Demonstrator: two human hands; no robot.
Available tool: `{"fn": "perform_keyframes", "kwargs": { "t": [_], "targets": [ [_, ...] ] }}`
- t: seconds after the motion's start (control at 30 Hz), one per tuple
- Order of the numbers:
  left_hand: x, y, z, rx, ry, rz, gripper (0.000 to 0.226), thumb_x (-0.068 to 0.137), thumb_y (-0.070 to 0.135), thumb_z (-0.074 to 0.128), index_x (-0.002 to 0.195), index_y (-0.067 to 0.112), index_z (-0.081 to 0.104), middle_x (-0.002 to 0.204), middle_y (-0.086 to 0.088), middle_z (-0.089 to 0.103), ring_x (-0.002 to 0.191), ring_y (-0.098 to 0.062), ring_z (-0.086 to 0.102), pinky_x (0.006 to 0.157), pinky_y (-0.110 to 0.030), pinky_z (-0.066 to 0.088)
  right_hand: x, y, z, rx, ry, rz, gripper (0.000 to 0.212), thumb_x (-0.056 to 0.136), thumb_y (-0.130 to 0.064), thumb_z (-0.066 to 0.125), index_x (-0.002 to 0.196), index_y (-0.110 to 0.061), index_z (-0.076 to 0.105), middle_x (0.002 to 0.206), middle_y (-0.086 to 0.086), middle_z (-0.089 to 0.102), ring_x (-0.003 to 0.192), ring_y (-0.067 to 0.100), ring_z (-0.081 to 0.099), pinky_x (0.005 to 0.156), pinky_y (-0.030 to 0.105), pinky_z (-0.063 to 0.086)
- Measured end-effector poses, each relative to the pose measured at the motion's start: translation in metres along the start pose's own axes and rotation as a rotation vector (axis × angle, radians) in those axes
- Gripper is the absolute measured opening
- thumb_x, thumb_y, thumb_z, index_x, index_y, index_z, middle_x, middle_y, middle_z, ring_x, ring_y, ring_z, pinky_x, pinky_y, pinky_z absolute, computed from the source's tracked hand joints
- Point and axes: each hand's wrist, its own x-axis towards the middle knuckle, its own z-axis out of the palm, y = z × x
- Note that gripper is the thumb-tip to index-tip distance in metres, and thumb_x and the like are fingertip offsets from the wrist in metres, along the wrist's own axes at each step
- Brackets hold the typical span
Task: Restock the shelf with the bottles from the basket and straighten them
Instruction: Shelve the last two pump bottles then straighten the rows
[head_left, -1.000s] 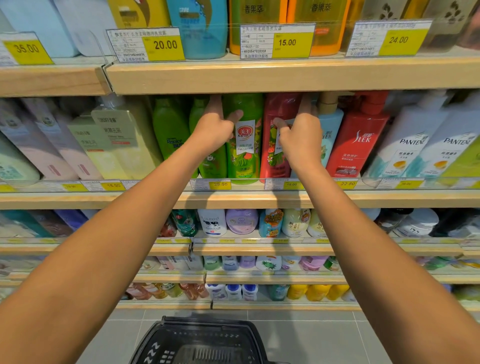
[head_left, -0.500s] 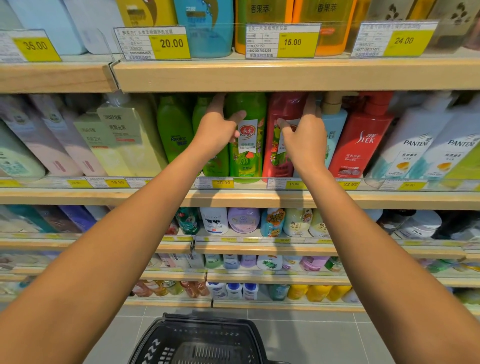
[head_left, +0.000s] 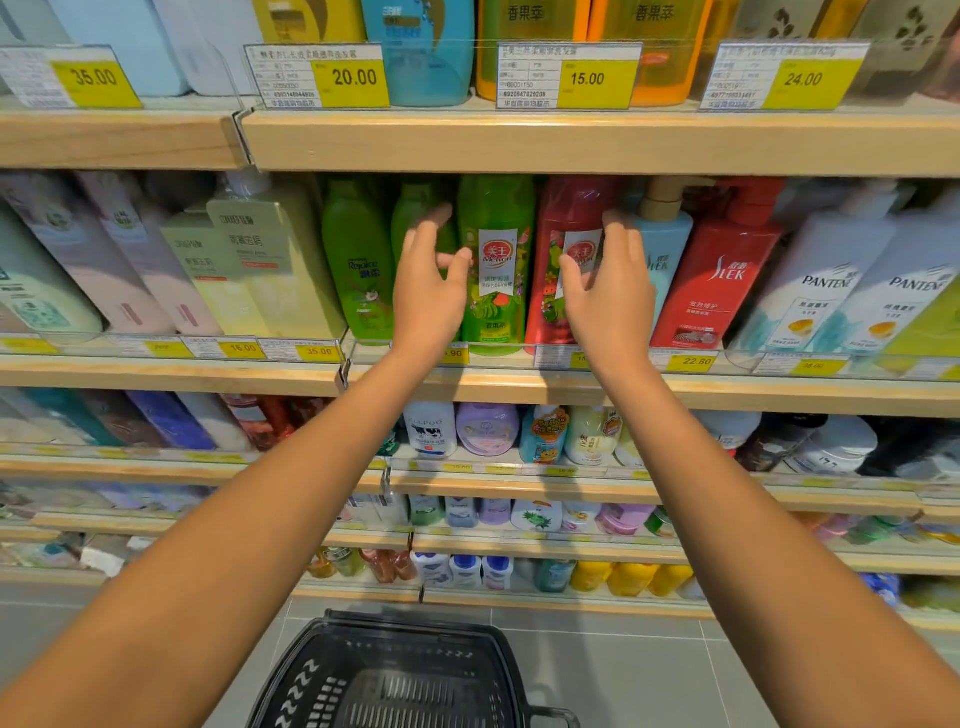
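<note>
Reaching up with both arms stretched toward the middle shelf (head_left: 571, 387), I've got the hands loose right now, nothing gripped. My left hand (head_left: 431, 291) has its fingers spread and curled, thumb tip just touching the label side of the green Meiwang bottle (head_left: 496, 270). My right hand (head_left: 608, 291) is the same deal, fingers fanned out in front of the red bottle (head_left: 558, 270), thumb pointing in toward its label; can't tell if it actually touches. Both bottles stand upright side by side between my hands, right at the front rail. Just left of my left hand there's a green Rejoice bottle (head_left: 358, 265), and right of my right hand a pale blue pump bottle (head_left: 667, 244), then a red Slek one (head_left: 722, 275). Yellow price tags (head_left: 353, 78) run along the shelf above my hands. Down below my forearms, on grey floor tiles, sits the black basket (head_left: 395, 675), and it looks empty from what I can see.
</note>
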Motion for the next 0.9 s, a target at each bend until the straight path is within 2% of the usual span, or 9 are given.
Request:
{"fn": "perform_keyframes", "kwargs": {
  "t": [0.07, 0.17, 0.23, 0.33, 0.43, 0.5, 0.6, 0.73, 0.9],
  "targets": [
    [-0.016, -0.006, 0.000, -0.041, 0.027, 0.031, 0.025, 0.094, 0.011, 0.052, 0.119, 0.011, 0.053, 0.111, 0.003, 0.050, 0.083, 0.004, 0.058, 0.071, -0.019, 0.045, -0.012, 0.000, 0.003, 0.032, 0.012, -0.040, 0.041, 0.095, -0.027, 0.050, 0.130, -0.005, 0.046, 0.132, 0.010, 0.048, 0.078, 0.021, 0.062, 0.065, 0.029, 0.039],
    [-0.037, -0.020, -0.001, -0.012, -0.010, 0.020, 0.019, 0.093, 0.007, 0.051, 0.110, 0.013, 0.056, 0.113, 0.001, 0.051, 0.079, 0.011, 0.052, 0.069, -0.011, 0.043, -0.031, -0.004, 0.008, 0.047, 0.008, -0.064, 0.032, 0.095, -0.022, 0.048, 0.123, -0.006, 0.052, 0.126, 0.008, 0.052, 0.084, 0.024, 0.061, 0.064, 0.028, 0.036],
    [-0.051, -0.029, -0.004, 0.034, -0.057, 0.016, 0.018, 0.094, 0.006, 0.049, 0.108, 0.013, 0.057, 0.112, 0.000, 0.053, 0.082, 0.007, 0.051, 0.069, -0.012, 0.042, -0.042, -0.008, 0.014, 0.029, -0.026, -0.063, 0.027, 0.096, -0.021, 0.046, 0.116, -0.007, 0.056, 0.119, 0.008, 0.056, 0.090, 0.025, 0.060, 0.064, 0.029, 0.037],
    [-0.067, -0.046, -0.011, 0.114, -0.104, 0.023, 0.018, 0.094, 0.007, 0.047, 0.107, 0.014, 0.057, 0.110, 0.002, 0.053, 0.086, -0.004, 0.051, 0.075, -0.030, 0.046, -0.056, -0.014, 0.025, 0.025, -0.094, -0.076, 0.024, 0.095, -0.018, 0.046, 0.113, -0.008, 0.059, 0.113, 0.007, 0.059, 0.096, 0.025, 0.059, 0.069, 0.036, 0.045],
    [-0.080, -0.061, -0.021, 0.159, -0.121, 0.013, 0.020, 0.093, 0.007, 0.045, 0.107, 0.014, 0.057, 0.111, 0.000, 0.054, 0.095, -0.012, 0.055, 0.076, -0.040, 0.050, -0.069, -0.020, 0.038, 0.014, -0.176, -0.084, 0.025, 0.094, -0.017, 0.046, 0.113, -0.009, 0.060, 0.114, 0.007, 0.060, 0.095, 0.025, 0.060, 0.072, 0.039, 0.049],
    [-0.086, -0.069, -0.030, 0.178, -0.110, 0.022, 0.023, 0.092, 0.006, 0.044, 0.111, 0.012, 0.055, 0.116, -0.001, 0.053, 0.103, -0.014, 0.054, 0.080, -0.038, 0.049, -0.076, -0.024, 0.048, 0.015, -0.253, -0.084, 0.028, 0.094, -0.017, 0.046, 0.117, -0.010, 0.059, 0.118, 0.006, 0.059, 0.098, 0.025, 0.060, 0.076, 0.040, 0.050],
    [-0.083, -0.079, -0.047, 0.185, -0.066, -0.036, 0.037, 0.091, 0.005, 0.043, 0.128, 0.010, 0.046, 0.133, -0.004, 0.044, 0.122, -0.017, 0.044, 0.095, -0.022, 0.036, -0.085, -0.032, 0.062, 0.024, -0.353, -0.104, 0.036, 0.094, -0.016, 0.045, 0.128, -0.009, 0.053, 0.125, 0.008, 0.056, 0.111, 0.025, 0.056, 0.084, 0.040, 0.049],
    [-0.067, -0.088, -0.067, 0.201, -0.077, -0.108, 0.055, 0.093, 0.008, 0.044, 0.145, 0.008, 0.027, 0.154, -0.006, 0.024, 0.141, -0.018, 0.024, 0.113, -0.026, 0.020, -0.090, -0.050, 0.075, 0.062, -0.375, -0.125, 0.046, 0.095, -0.014, 0.045, 0.140, -0.005, 0.041, 0.140, 0.011, 0.046, 0.132, 0.025, 0.039, 0.104, 0.036, 0.036],
    [-0.051, -0.094, -0.074, 0.250, -0.212, -0.185, 0.066, 0.094, 0.016, 0.044, 0.151, 0.013, 0.011, 0.160, -0.003, 0.005, 0.147, -0.018, 0.009, 0.116, -0.032, 0.015, -0.085, -0.061, 0.095, 0.009, -0.429, -0.113, 0.060, 0.095, -0.020, 0.046, 0.148, -0.003, 0.025, 0.155, 0.015, 0.025, 0.145, 0.027, 0.019, 0.119, 0.037, 0.017]
  ]
}}
